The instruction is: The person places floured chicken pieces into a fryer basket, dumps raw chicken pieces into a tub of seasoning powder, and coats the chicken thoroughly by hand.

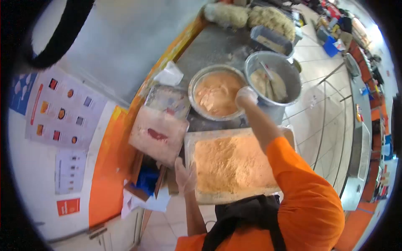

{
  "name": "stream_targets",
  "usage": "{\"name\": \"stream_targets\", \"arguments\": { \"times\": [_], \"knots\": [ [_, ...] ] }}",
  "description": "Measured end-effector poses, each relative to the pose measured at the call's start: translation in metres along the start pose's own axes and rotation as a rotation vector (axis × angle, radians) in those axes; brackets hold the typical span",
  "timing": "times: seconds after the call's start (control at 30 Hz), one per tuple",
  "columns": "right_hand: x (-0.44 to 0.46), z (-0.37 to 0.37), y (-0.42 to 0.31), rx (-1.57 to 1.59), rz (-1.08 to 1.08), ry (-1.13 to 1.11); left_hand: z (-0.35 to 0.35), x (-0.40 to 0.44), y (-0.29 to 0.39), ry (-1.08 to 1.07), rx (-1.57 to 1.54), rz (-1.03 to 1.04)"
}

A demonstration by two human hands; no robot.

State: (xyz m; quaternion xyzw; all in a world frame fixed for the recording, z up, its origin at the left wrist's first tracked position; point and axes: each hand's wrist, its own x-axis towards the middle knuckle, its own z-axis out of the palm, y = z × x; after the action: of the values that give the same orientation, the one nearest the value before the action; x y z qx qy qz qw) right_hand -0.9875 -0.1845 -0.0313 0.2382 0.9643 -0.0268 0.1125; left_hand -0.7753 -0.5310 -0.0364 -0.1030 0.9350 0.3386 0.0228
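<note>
My right hand (246, 97), in a clear glove, is closed at the right rim of a round metal bowl (194, 105) holding orange-tinted batter with pale pieces in it. Its fingertips are partly hidden. My left hand (184, 176), also gloved, has its fingers stretched out beside the left edge of a large tray (190, 144). Orange-beige breading flour (230, 161) fills that tray in a loose heap. Close to the left fingers lies the corner of a whitish container (167, 146) with a red mark.
A grey bucket (295, 90) with pale liquid and a utensil stands right of the bowl. Behind it are a grey tub (268, 37) and filled bags (270, 21). Crumpled white plastic (169, 74) lies by the wall ledge. Metal rails (326, 113) stand on the tiled floor at right.
</note>
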Motion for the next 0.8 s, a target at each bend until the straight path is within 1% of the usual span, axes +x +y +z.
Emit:
{"name": "stream_targets", "arguments": {
  "times": [0.03,0.1,0.17,0.27,0.37,0.47,0.5,0.6,0.7,0.77,0.8],
  "knots": [
    [0.015,0.017,0.002,-0.047,-0.014,-0.019,-0.002,-0.002,-0.002,-0.006,-0.024,0.004],
    [0.022,0.034,0.000,-0.011,0.044,0.093,-0.002,-0.002,-0.006,-0.007,-0.072,0.016],
    [-0.002,0.001,-0.011,0.009,0.075,-0.015,-0.001,-0.005,-0.012,-0.003,-0.111,0.016],
    [0.014,0.020,-0.012,-0.032,0.096,0.019,0.002,-0.001,-0.017,-0.036,-0.165,-0.036],
    [0.015,0.019,-0.022,0.154,0.326,0.082,0.000,-0.002,-0.017,-0.007,-0.178,-0.001],
    [-0.005,0.002,-0.030,0.282,0.418,0.158,0.008,-0.002,-0.028,0.024,-0.166,0.032],
    [0.001,0.010,-0.030,0.330,0.473,0.190,0.008,-0.001,-0.029,0.030,-0.158,0.036],
    [0.012,0.016,-0.027,0.287,0.461,0.129,0.008,0.001,-0.030,0.022,-0.150,0.024],
    [0.021,0.014,-0.023,0.262,0.495,0.003,0.008,0.001,-0.029,0.021,-0.167,0.027],
    [0.020,0.011,-0.018,0.027,0.288,-0.080,0.006,-0.003,-0.024,0.053,-0.134,0.024],
    [0.017,0.008,-0.020,-0.087,0.174,-0.127,0.008,0.000,-0.026,0.011,-0.148,0.009]
  ]
}}
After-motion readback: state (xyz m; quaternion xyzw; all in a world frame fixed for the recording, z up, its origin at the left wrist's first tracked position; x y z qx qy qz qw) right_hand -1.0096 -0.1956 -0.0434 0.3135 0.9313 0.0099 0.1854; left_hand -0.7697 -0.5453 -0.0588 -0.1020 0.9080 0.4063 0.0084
